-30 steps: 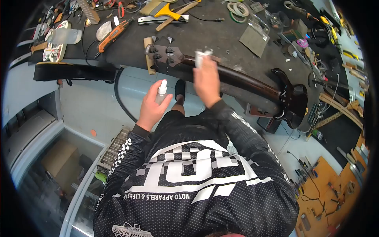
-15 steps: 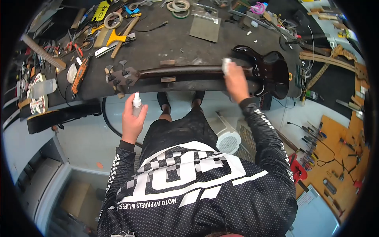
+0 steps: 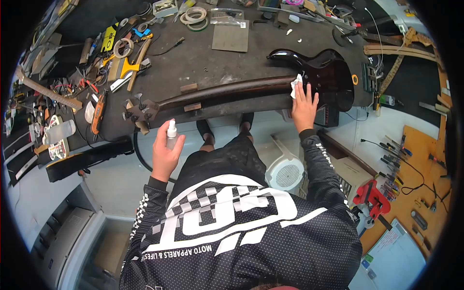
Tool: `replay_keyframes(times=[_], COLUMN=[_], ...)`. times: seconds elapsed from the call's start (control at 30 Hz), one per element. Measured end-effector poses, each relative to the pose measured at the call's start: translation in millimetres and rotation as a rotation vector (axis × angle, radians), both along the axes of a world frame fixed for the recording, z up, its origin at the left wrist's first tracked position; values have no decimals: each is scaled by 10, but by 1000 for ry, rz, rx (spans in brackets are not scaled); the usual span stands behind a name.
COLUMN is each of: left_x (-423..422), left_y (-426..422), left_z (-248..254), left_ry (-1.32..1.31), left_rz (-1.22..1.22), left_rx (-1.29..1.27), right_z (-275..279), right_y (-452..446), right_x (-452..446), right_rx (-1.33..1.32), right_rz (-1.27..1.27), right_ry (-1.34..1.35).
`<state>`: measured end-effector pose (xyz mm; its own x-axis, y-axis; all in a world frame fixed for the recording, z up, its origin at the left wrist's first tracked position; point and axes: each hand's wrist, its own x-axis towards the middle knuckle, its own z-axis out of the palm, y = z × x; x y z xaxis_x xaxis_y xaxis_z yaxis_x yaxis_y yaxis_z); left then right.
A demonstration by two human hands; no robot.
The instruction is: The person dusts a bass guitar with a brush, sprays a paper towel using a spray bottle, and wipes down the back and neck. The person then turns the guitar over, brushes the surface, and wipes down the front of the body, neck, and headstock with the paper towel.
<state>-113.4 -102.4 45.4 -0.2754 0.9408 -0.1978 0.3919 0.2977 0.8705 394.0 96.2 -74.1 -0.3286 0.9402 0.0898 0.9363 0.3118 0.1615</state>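
A dark bass guitar lies face down on the bench, its body [image 3: 333, 82] to the right and its long neck [image 3: 227, 88] running left to the headstock [image 3: 140, 110]. My right hand [image 3: 304, 106] has a crumpled white cloth [image 3: 296, 87] under its extended fingers, pressed on the neck where it meets the body. In my left hand [image 3: 165, 153] is a small clear spray bottle [image 3: 172, 134] with a white top. It is upright, just off the bench's front edge, below the headstock.
Small wooden blocks [image 3: 192, 107] sit beside the neck. Tape rolls [image 3: 193, 15], a yellow-handled scraper [image 3: 128, 68], an orange utility knife [image 3: 98, 113] and a flat grey sheet [image 3: 230, 37] lie on the bench. A white stool [image 3: 285, 173] stands below; a red vise [image 3: 372, 198] is at right.
My right hand has slid the cloth right along the neck to the body end, its fingers now more spread. The left hand still holds the spray bottle. The whole view has shifted slightly.
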Motion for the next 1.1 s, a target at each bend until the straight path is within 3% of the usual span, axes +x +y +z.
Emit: replay_keyframes(times=[0.07, 0.17, 0.27, 0.37, 0.43, 0.5, 0.57, 0.63, 0.73, 0.77, 0.83, 0.9, 0.97, 1.0, 1.1], left_x=[-9, -11, -30, -25, -16, -24, -26, -70, -89, -98, -120, -112, -102, -104, -52], left_y=[22, 26, 74, 179, 246, 264, 256, 208, 178, 179, 193, 206, 208, 199, 170], left_z=[6, 53, 59, 81, 130, 144, 115, 27, -9, -9, 0, 15, 1, -2, 19], left_ry=[10, -21, -60, -54, -71, -71, -56, -38, -65, -79, -67, -90, -106, -113, -74], left_rz=[10, 32, 12, -30, -56, -74, -87, -102, -82, -66, -69, -57, -62, -63, -76], left_rx=[6, -23, -41, -39, -47, -44, -26, -32, -45, -51, -29, -35, -35, -36, -33], right_z=[-37, -578, -270, -450, -342, -665, -530, -446, -481, -550, -533, -618, -850, -613, -595], right_y=[-180, -521, -262, 311, 627, 819, 684, 354, -25, -7, 176, 428, 739, 795, 729], right_x=[-224, -380, -594, -495, -564, -741, -1007, -1276, -1143, -1006, -732, -427, -353, -545, -894], right_rx=[4, 16, 1, 173, 155, 344, 316, 255, 118, 220, 303, 310, 317, 340, 388], right_rz=[-127, -461, -962, -1067, -1074, -1080, -1098, -892, -887, -913, -1080, -1022, -1085, -1136, -1107], right_ry=[114, 663, 1444, 1705, 1649, 1619, 1456, 1354, 1316, 1320, 1701, 2008, 2052, 2025, 1804])
